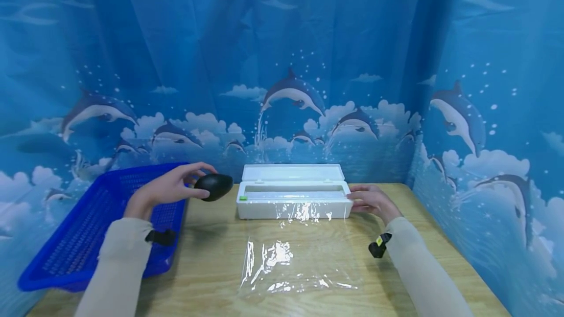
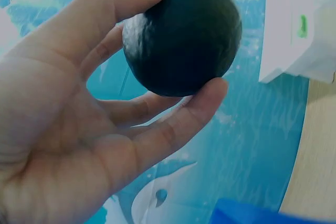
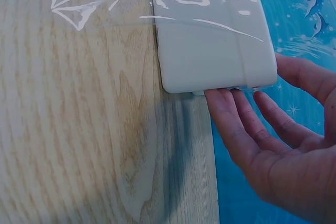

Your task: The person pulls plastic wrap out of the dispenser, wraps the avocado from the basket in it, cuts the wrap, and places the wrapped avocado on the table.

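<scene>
Head view: your left hand (image 1: 174,186) pinches a dark egg-shaped object (image 1: 216,187) aloft between the blue perforated basket (image 1: 66,253) and white box (image 1: 264,211); steady that box so the glossy clear film (image 1: 304,268) lies smooth. Left wrist: thumb and curved fingers grip the object's faintly bumpy skin; pinch evenly. Right wrist: your right hand (image 3: 283,145), loosely extended, touches the box's round-cornered end without closing round it.

Bright white glare breaks across the clear film (image 1: 301,254).
</scene>
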The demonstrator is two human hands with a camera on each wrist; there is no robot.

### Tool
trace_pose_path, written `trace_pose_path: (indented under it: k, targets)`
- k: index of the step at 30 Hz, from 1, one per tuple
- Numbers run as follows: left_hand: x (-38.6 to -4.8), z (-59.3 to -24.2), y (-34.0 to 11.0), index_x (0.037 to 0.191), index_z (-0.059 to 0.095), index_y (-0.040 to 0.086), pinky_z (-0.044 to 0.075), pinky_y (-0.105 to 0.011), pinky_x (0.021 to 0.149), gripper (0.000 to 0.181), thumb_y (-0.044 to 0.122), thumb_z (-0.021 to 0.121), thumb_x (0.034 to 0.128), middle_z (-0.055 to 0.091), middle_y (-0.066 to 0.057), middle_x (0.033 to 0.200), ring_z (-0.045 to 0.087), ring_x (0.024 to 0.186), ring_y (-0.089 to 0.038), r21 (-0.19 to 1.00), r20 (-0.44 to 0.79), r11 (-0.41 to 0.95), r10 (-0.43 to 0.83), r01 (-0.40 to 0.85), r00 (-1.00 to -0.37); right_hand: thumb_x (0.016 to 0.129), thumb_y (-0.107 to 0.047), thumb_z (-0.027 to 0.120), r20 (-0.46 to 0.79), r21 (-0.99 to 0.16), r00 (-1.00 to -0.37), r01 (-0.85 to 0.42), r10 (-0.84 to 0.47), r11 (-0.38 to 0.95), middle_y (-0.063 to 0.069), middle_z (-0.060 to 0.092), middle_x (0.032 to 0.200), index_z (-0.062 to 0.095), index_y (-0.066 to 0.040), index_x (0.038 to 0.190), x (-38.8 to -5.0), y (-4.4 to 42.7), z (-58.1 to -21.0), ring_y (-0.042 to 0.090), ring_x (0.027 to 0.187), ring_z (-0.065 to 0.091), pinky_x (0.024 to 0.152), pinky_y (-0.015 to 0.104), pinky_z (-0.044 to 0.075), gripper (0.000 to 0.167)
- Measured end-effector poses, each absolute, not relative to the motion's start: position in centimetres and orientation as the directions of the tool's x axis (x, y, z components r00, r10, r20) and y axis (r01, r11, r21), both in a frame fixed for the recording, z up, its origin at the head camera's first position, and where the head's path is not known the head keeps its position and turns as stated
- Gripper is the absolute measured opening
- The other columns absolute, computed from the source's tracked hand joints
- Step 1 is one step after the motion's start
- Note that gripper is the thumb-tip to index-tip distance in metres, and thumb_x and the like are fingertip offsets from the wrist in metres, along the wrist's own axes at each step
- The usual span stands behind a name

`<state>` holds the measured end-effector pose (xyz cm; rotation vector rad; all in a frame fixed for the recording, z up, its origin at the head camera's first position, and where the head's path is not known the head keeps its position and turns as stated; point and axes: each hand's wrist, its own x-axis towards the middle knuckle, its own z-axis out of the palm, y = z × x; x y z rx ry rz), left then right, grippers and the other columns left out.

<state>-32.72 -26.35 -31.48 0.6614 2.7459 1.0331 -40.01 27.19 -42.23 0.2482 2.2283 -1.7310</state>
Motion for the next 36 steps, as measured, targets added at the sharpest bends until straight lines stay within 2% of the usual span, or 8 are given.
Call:
trace_pose_path:
  k: [10, 15, 21, 26, 36]
  targets:
    - [-32.8, -32.7, -23.8, 0.141, 0.055, 0.015, 0.057, -0.049, 0.091, 0.05, 0.023, 0.074, 0.0956, 0.053, -0.028, 0.145, 0.058, 0.127, -0.048, 0.722, 0.022, 0.574, 0.54, 0.387, -0.841, 0.098, -0.016, 0.07, -0.349, -0.896, -0.937, 0.327, -0.022, 0.301, 0.03, 0.053, 0.146, 0.04, 0.004, 0.152, -40.1, 27.2, -42.5, 0.02, 0.093, 0.073, 0.102, 0.047, 0.058, 0.065]
    - [-33.0, -33.2, -22.6, 0.141, 0.056, 0.015, 0.056, -0.05, 0.092, 0.049, 0.022, 0.074, 0.0956, 0.053, -0.028, 0.144, 0.058, 0.127, -0.048, 0.731, 0.031, 0.546, 0.572, 0.409, -0.819, 0.098, -0.016, 0.07, -0.348, -0.894, -0.937, 0.327, -0.016, 0.305, 0.03, 0.053, 0.146, 0.041, 0.004, 0.152, -40.2, 27.3, -42.5, 0.021, 0.093, 0.073, 0.102, 0.047, 0.058, 0.064]
    - [-33.4, -33.9, -21.0, 0.139, 0.056, 0.014, 0.057, -0.048, 0.092, 0.048, 0.02, 0.074, 0.0951, 0.055, -0.027, 0.141, 0.061, 0.122, -0.043, 0.739, 0.05, 0.511, 0.607, 0.439, -0.793, 0.098, -0.014, 0.069, -0.347, -0.903, -0.937, 0.325, -0.031, 0.283, 0.026, 0.061, 0.136, 0.04, 0.005, 0.152, -40.2, 27.3, -42.4, 0.018, 0.089, 0.073, 0.102, 0.047, 0.058, 0.064]
    - [-33.5, -34.8, -19.8, 0.139, 0.056, 0.011, 0.055, -0.05, 0.096, 0.048, 0.017, 0.074, 0.0945, 0.055, -0.028, 0.139, 0.062, 0.12, -0.04, 0.762, 0.068, 0.459, 0.645, 0.457, -0.761, 0.098, -0.013, 0.067, -0.345, -0.904, -0.938, 0.32, -0.04, 0.284, 0.023, 0.064, 0.131, 0.038, 0.006, 0.152, -40.2, 27.2, -42.3, 0.018, 0.088, 0.073, 0.103, 0.048, 0.058, 0.064]
    - [-33.7, -36.3, -17.8, 0.14, 0.057, 0.011, 0.056, -0.037, 0.088, 0.051, 0.018, 0.075, 0.0928, 0.058, -0.027, 0.136, 0.064, 0.116, -0.035, 0.771, 0.08, 0.415, 0.689, 0.482, -0.721, 0.099, -0.016, 0.067, -0.326, -0.903, -0.945, 0.297, -0.043, 0.311, 0.03, 0.051, 0.148, 0.041, 0.005, 0.152, -39.9, 27.2, -42.3, 0.016, 0.089, 0.072, 0.101, 0.045, 0.059, 0.062]
